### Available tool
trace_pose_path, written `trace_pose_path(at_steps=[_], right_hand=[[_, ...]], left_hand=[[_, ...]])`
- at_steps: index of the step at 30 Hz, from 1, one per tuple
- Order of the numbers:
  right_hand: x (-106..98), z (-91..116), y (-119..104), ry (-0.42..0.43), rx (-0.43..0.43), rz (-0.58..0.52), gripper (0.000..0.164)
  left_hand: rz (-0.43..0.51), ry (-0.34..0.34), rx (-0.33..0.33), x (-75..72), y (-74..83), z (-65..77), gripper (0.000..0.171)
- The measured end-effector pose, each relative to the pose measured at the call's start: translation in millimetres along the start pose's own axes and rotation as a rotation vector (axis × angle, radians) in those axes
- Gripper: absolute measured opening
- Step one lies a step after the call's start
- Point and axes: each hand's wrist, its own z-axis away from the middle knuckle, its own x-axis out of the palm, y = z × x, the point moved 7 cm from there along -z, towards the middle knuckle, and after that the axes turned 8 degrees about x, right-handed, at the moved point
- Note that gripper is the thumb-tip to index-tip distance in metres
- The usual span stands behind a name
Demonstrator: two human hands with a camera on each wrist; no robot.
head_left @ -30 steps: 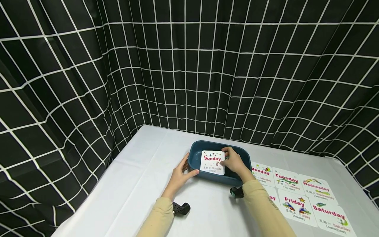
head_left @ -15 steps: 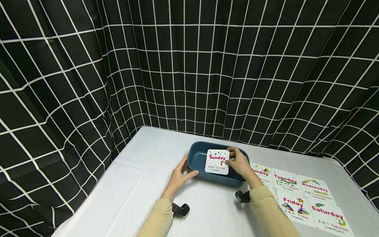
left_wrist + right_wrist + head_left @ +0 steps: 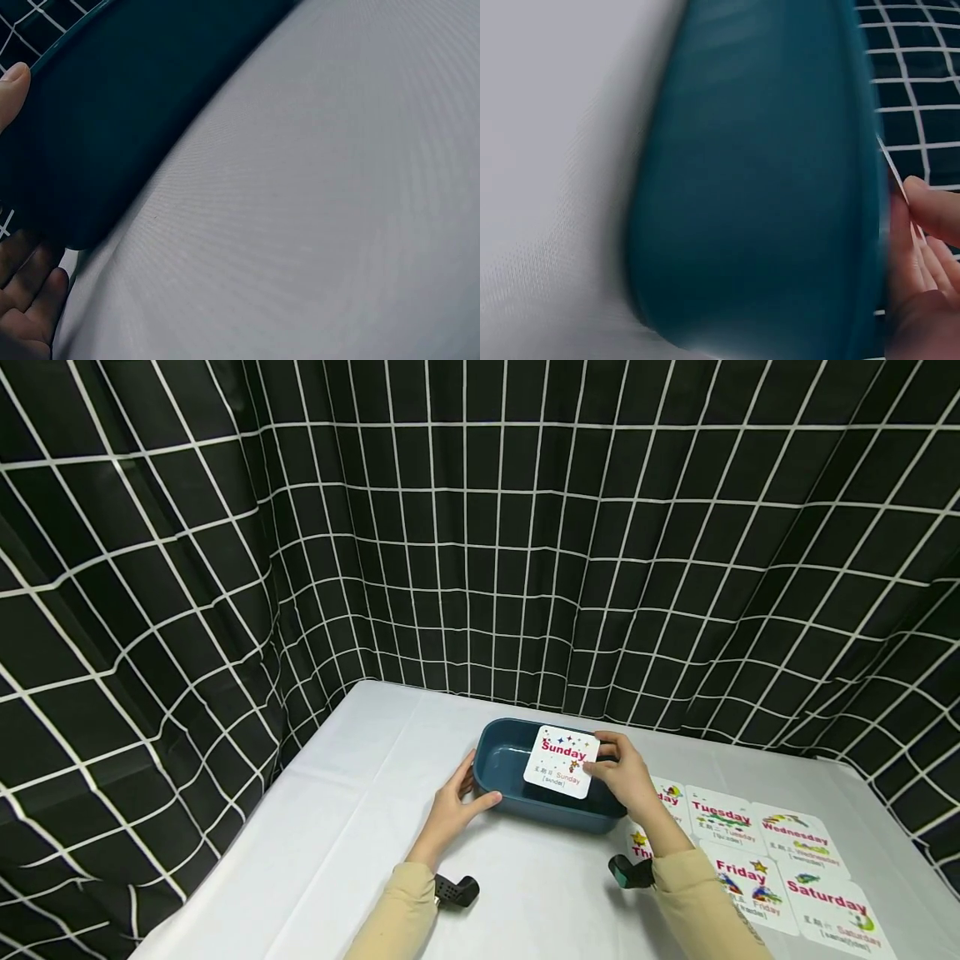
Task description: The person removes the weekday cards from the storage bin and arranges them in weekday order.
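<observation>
A white Sunday card (image 3: 558, 764) with rounded corners is tilted above the dark blue plastic box (image 3: 551, 814). My right hand (image 3: 628, 778) pinches the card's right edge, thumb on the printed face. In the right wrist view the card (image 3: 894, 169) appears edge-on between thumb and fingers, just past the box wall (image 3: 750, 180). My left hand (image 3: 453, 808) holds the left end of the box. Its thumb (image 3: 13, 94) lies at the rim, while the fingers (image 3: 37, 289) are around the end near the bottom. Part of the box's inside is hidden by the card.
Right of the box, several weekday cards lie in two rows on the white tablecloth (image 3: 360, 793), among them Tuesday (image 3: 720, 818), Wednesday (image 3: 798, 839), Friday (image 3: 742, 881) and Saturday (image 3: 836, 906). My right forearm covers part of the nearer ones. A black gridded curtain (image 3: 480, 568) hangs behind the table.
My right hand has moved right and slightly up with the Sunday card, which has turned a little clockwise. More of the box's left inside shows. The left hand stays at the box.
</observation>
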Motion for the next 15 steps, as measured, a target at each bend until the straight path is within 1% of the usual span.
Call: trace_pose_path(at_steps=[3, 5, 7, 12, 15], right_hand=[[-2.6, 5.8, -2.6, -0.036, 0.003, -0.073, 0.061], [-4.5, 10.1, -3.7, -0.056, 0.006, -0.103, 0.062], [-7.0, 14.6, -3.6, -0.068, 0.012, -0.113, 0.064], [-13.0, 26.9, 0.2, -0.072, 0.034, -0.107, 0.066], [-16.2, 34.6, 4.2, -0.062, 0.050, -0.083, 0.066]], left_hand=[[0.036, -0.003, -0.011, -1.0, 14.3, 1.2, 0.079], [0.041, -0.004, -0.012, -0.6, 13.4, 0.8, 0.079], [0.029, -0.004, -0.018, 0.1, 6.4, 0.3, 0.080], [-0.008, -0.001, -0.039, 1.2, -19.0, -1.3, 0.083], [-0.007, -0.003, -0.054, 1.3, -25.5, -1.0, 0.085]])
